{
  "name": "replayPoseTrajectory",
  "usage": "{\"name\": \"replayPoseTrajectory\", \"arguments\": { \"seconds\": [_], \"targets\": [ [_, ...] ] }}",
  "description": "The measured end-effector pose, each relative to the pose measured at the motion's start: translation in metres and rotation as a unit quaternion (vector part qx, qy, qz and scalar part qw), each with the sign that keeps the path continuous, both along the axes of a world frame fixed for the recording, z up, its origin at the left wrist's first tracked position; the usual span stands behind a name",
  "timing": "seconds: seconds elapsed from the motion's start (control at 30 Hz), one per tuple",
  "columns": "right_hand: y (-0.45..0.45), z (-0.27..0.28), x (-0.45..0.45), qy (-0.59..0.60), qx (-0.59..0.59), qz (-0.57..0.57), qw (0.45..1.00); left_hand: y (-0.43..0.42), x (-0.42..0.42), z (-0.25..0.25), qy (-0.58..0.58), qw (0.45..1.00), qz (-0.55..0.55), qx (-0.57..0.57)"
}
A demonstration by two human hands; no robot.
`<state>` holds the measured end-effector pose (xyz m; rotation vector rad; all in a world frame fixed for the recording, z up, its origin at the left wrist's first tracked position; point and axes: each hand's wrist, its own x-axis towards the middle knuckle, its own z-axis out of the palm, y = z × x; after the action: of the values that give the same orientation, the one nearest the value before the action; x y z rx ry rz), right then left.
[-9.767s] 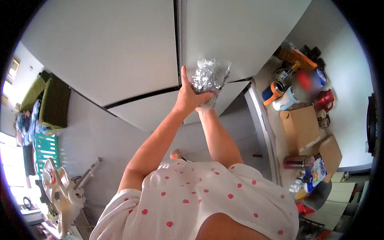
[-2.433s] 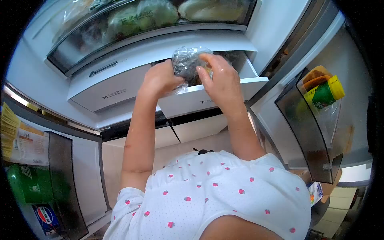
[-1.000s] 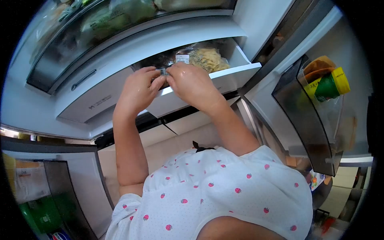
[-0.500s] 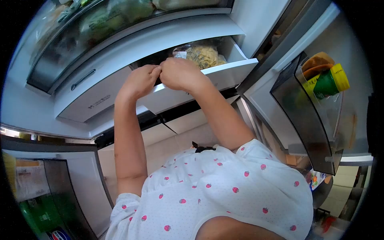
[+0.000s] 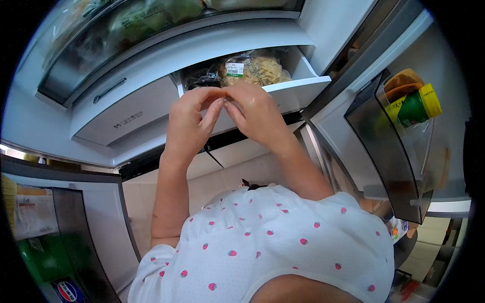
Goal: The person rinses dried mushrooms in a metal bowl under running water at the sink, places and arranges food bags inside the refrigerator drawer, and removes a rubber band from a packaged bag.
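Observation:
My left hand (image 5: 189, 121) and my right hand (image 5: 256, 112) meet in front of an open white fridge drawer (image 5: 299, 92). Their fingers curl inward and press together at the tips, while the two thumbs point at each other below. Anything small between the fingertips is hidden. The hands overlap the drawer's front edge in view; whether they touch it I cannot tell. Inside the drawer, just beyond my hands, lies a clear bag of pale yellow, lumpy food (image 5: 262, 70) with a white and green label (image 5: 235, 69). Beside it is a dark package (image 5: 203, 78).
Left of the open drawer is a closed drawer (image 5: 129, 113). Above, a transparent bin (image 5: 86, 76) holds bagged greens (image 5: 161, 15). The open right door's shelf (image 5: 386, 151) carries a green jar with a yellow lid (image 5: 417, 106). Green bottles (image 5: 45, 257) stand in the left door.
Both hands have come back toward me from the drawer's edge, uncovering more of the bag and its label. The thumbs now show. The drawer stays about equally open.

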<state>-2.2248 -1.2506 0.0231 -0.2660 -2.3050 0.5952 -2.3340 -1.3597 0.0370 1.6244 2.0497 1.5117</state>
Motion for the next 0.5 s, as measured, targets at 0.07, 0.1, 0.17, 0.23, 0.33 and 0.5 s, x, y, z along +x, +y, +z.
{"name": "replayPoseTrajectory", "arguments": {
  "seconds": [0.07,0.1,0.17,0.23,0.33,0.5],
  "targets": [
    [-0.002,0.003,0.002,-0.014,0.008,0.011,1.0,-0.002,0.0,0.003,0.006,1.0,-0.004,-0.004],
    [-0.003,0.005,0.003,-0.014,0.01,0.012,1.0,-0.003,0.0,0.005,0.012,1.0,-0.008,-0.007],
    [-0.006,0.006,0.006,-0.028,-0.049,0.012,0.998,-0.002,0.003,0.007,-0.038,0.999,-0.015,-0.032],
    [-0.006,0.007,0.013,-0.039,-0.068,0.017,0.997,-0.001,0.005,0.004,-0.086,0.994,-0.023,-0.055],
    [0.002,0.009,0.02,-0.02,-0.053,-0.024,0.998,0.0,0.005,-0.002,-0.11,0.991,-0.05,-0.056],
    [0.039,0.013,0.012,0.052,0.062,-0.103,0.991,0.003,-0.009,0.005,0.147,0.987,-0.036,-0.061]
  ]
}}
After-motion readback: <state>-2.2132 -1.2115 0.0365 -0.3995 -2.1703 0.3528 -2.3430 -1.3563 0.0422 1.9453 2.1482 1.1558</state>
